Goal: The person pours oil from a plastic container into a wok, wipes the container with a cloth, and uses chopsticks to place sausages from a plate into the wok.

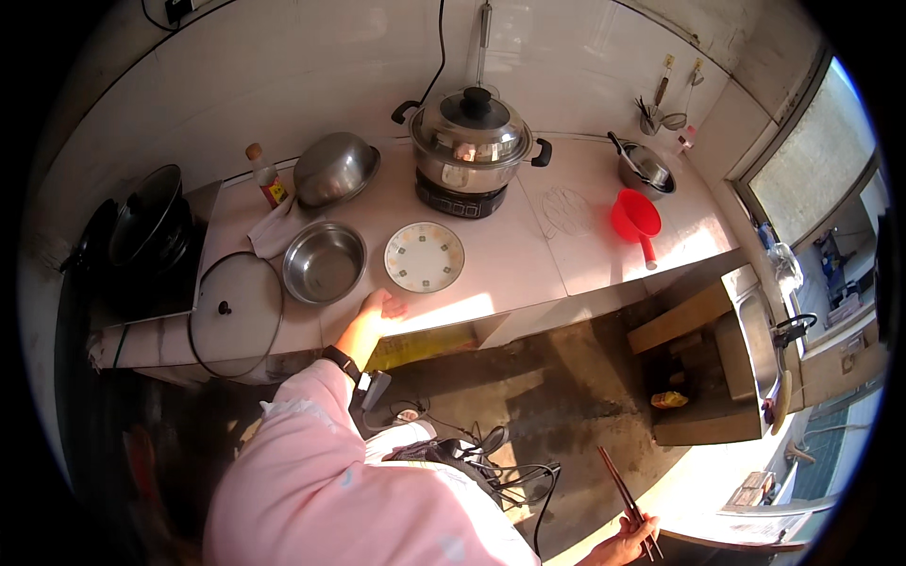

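Observation:
My left hand (379,306), with a dark band at the wrist and a pink sleeve, is at the counter's front edge. Its fingers are stretched out and hold nothing. Just beyond it lies a white plate (424,258) with a patterned rim, and to its left an empty steel bowl (325,262). Down at the lower right, away from the counter, my right hand (630,542) is closed around a pair of dark chopsticks (618,481), their long ends pointing up.
Behind the plate, a lidded steel pot (472,141) sits on a black cooker (461,199). A glass lid (236,321), a tilted steel basin (335,170) and a bottle (267,176) are on the left. A red ladle (636,217) lies right, near the sink (755,330).

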A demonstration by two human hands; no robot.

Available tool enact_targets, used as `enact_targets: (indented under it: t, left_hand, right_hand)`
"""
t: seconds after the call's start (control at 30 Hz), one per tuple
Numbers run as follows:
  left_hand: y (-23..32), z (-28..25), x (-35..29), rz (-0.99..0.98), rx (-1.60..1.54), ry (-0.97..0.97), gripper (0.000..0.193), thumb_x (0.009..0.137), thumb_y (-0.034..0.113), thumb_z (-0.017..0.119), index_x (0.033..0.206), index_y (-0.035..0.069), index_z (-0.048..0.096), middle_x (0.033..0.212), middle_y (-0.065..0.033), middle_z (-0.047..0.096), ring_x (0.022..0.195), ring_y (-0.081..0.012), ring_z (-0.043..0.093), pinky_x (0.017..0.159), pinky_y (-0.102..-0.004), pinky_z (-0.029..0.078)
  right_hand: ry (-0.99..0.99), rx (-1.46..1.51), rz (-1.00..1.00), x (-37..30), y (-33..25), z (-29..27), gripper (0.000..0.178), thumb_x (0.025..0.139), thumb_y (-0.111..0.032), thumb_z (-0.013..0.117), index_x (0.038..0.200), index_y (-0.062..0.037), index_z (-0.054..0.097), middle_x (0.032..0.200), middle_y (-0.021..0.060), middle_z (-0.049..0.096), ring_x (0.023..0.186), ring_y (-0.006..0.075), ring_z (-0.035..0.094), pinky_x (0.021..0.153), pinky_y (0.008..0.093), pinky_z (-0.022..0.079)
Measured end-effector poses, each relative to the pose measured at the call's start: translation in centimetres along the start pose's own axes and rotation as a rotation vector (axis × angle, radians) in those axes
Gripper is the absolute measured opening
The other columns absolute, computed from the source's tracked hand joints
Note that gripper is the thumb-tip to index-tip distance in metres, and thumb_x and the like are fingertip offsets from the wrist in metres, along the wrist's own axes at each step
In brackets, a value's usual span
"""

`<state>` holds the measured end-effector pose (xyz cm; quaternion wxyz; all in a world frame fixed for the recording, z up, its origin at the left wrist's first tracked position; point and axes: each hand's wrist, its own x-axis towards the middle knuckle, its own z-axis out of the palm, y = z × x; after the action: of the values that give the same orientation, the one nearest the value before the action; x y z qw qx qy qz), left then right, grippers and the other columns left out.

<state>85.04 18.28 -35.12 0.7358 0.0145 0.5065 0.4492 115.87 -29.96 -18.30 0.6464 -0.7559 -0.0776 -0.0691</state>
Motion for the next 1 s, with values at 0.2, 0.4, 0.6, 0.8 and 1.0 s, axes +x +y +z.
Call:
enact_targets:
  t: [0.2, 0.4, 0.6, 0.8, 1.0]
  left_hand:
    - [0.2, -0.3, 0.3, -0.053, 0.087, -0.064, 0.033, 0.088, 0.018, 0.041, 0.114, -0.002, 0.034, 0.116, -0.0244, 0.049, 0.101, -0.0405, 0.054, 0.088, -0.0509, 0.046]
    - [-0.2, -2.9, -0.2, 0.079, 0.074, -0.082, 0.053, 0.088, 0.032, 0.048, 0.131, 0.012, 0.023, 0.103, -0.0175, 0.058, 0.088, -0.0341, 0.06, 0.073, -0.0447, 0.05]
    - [3.6, -4.9, -3.2, 0.151, -0.467, 0.183, 0.045, 0.089, 0.032, 0.048, 0.125, 0.007, 0.036, 0.111, -0.0168, 0.057, 0.101, -0.0303, 0.057, 0.086, -0.0423, 0.047]
    - [4.8, -7.0, -3.1, 0.41, -0.203, 0.082, 0.032, 0.088, 0.015, 0.043, 0.116, 0.0, 0.045, 0.108, -0.0141, 0.057, 0.103, -0.0262, 0.056, 0.087, -0.0391, 0.048]
    - [1.7, 1.2, -10.0, 0.61, 0.029, 0.155, 0.035, 0.089, 0.021, 0.052, 0.117, 0.0, 0.043, 0.115, -0.0146, 0.052, 0.092, -0.0293, 0.06, 0.07, -0.0407, 0.056]
  right_hand:
    - [-0.126, -0.041, 0.056, 2.2, -2.0, 6.2, 0.045, 0.089, -0.037, 0.053, 0.079, 0.0067, 0.06, 0.077, 0.0158, 0.06, 0.071, 0.0247, 0.056, 0.063, 0.0354, 0.046]
    - [-0.044, -0.081, -0.014, 6.3, 1.0, 8.4, 0.038, 0.089, -0.029, 0.051, 0.087, 0.0069, 0.061, 0.079, 0.0174, 0.062, 0.072, 0.0257, 0.059, 0.065, 0.0335, 0.05]
    - [-0.141, -0.137, 0.01, 9.1, 3.3, 10.9, 0.04, 0.088, -0.032, 0.053, 0.09, 0.0071, 0.061, 0.08, 0.0178, 0.062, 0.075, 0.026, 0.06, 0.068, 0.0363, 0.05]
    - [-0.393, -0.1, 0.015, 10.3, 1.9, 14.8, 0.047, 0.09, -0.042, 0.05, 0.093, 0.0038, 0.062, 0.089, 0.0141, 0.064, 0.079, 0.0242, 0.058, 0.074, 0.0341, 0.045]
    - [-0.4, -0.065, 0.091, 11.8, -1.4, 16.5, 0.047, 0.091, -0.041, 0.048, 0.094, 0.0034, 0.06, 0.09, 0.0142, 0.063, 0.08, 0.0224, 0.058, 0.074, 0.0334, 0.045]
